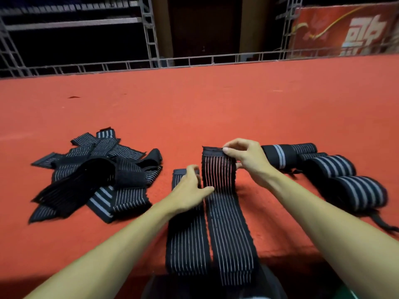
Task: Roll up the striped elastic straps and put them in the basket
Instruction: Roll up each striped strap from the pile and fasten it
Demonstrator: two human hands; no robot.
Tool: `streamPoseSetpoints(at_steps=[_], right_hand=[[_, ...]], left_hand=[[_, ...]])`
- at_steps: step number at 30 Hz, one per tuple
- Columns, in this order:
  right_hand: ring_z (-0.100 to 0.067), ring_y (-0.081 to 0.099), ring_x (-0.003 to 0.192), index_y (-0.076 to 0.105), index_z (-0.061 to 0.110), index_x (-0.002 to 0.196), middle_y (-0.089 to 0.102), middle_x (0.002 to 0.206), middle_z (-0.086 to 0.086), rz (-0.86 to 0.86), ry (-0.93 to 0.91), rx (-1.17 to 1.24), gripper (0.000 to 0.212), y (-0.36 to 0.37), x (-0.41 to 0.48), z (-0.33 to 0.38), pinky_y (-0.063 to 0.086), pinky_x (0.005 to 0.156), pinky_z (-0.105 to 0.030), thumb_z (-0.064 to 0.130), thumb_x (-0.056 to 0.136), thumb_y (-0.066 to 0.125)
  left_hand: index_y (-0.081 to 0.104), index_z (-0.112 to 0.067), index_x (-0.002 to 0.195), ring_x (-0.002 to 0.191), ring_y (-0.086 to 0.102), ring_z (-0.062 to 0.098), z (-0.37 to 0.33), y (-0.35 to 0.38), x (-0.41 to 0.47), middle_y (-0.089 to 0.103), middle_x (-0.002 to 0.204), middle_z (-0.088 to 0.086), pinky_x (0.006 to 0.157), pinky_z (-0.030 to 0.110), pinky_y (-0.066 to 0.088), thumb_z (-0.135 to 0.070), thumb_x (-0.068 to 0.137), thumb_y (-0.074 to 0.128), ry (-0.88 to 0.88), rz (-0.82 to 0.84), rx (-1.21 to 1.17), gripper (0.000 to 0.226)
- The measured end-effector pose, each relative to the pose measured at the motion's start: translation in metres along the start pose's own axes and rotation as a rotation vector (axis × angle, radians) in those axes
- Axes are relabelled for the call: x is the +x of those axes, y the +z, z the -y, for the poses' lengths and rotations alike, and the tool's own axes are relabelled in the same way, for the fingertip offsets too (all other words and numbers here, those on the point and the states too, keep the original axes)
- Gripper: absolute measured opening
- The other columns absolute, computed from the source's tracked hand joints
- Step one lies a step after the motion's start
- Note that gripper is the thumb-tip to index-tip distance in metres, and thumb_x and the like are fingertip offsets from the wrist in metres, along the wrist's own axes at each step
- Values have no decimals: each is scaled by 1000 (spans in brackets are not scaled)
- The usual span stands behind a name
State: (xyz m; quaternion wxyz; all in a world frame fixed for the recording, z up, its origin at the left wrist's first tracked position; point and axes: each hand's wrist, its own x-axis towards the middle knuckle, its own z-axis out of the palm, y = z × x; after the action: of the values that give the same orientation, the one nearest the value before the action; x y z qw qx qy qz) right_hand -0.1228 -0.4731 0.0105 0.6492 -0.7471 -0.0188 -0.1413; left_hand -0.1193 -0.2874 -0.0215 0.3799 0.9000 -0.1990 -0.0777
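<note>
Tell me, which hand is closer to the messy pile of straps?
Left. The left hand lies right of the pile, over the flat straps. The right hand is farther right, pinching the lifted strap at its top end.

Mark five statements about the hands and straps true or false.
1. The right hand pinches the far end of a strap. True.
2. The rolled straps lie left of the hands. False: they lie to the right; the loose pile is on the left.
3. The left hand is in the air, touching nothing. False: it lies on the straps in the middle.
4. A second strap lies flat just left of the pinched one. True.
5. A basket stands on the red surface. False: no basket is in view.
</note>
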Motion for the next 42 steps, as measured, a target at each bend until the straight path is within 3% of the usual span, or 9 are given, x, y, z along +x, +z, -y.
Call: streamPoseSetpoints(at_steps=[3,6,12,15,24,28,31,36,42], right_hand=[[-12,55,62,65,8,86,60,76,-2,61,47,236,6,-1,-15,34,43,51,-24,3,87,64],[-10,54,53,64,8,85,59,73,-3,83,51,340,7,3,-28,60,43,45,-18,2,88,63],[-14,52,58,67,12,83,65,67,0,48,49,348,5,17,-36,93,38,52,-25,8,84,68],[-15,57,68,68,12,85,66,75,-2,53,57,208,2,26,-38,95,45,63,-29,11,84,70],[-24,54,76,67,2,86,60,82,-16,183,183,-154,4,44,-27,46,50,60,-26,-2,86,65],[-21,55,71,68,3,83,61,80,-14,297,207,-187,5,54,-26,23,51,56,-22,-2,84,67],[-12,59,64,68,4,82,62,75,-8,341,252,-114,7,61,-25,4,50,55,-20,-3,82,69],[-5,59,56,67,5,76,62,67,-4,224,214,-24,9,73,-10,-20,47,52,-16,-2,78,74],[-1,57,50,72,21,72,69,65,7,65,52,-370,9,79,31,-50,46,48,-20,18,79,77]], left_hand=[[46,-18,127,111,60,12,-13,-3,-20,63,117,-9,95,29,46,-22,92,60,43,65,-226,37],[56,-16,111,79,66,9,-30,-12,-45,71,84,-8,78,25,51,-12,96,54,19,222,-597,15],[52,-2,119,71,62,11,-52,-44,-86,65,92,4,62,25,53,-13,95,54,80,349,-894,26],[50,1,125,83,64,15,-49,-56,-95,66,103,9,72,26,55,-15,89,60,88,350,-1012,41],[48,-3,124,52,53,5,14,-39,-88,64,72,-5,53,22,47,-17,99,49,-67,320,-682,29],[54,-13,116,61,58,8,40,-35,-62,60,82,-1,59,29,51,-36,95,54,-81,-7,-486,31],[63,-19,107,70,56,10,54,-34,-43,63,86,0,64,30,49,-29,93,59,-74,-185,-642,18],[70,-20,87,67,57,8,65,-27,-15,66,77,-1,60,22,46,-10,89,64,-56,-404,-608,12],[73,-22,84,70,62,2,71,-37,38,69,75,-9,71,22,47,-20,83,72,-49,-519,-278,2]])
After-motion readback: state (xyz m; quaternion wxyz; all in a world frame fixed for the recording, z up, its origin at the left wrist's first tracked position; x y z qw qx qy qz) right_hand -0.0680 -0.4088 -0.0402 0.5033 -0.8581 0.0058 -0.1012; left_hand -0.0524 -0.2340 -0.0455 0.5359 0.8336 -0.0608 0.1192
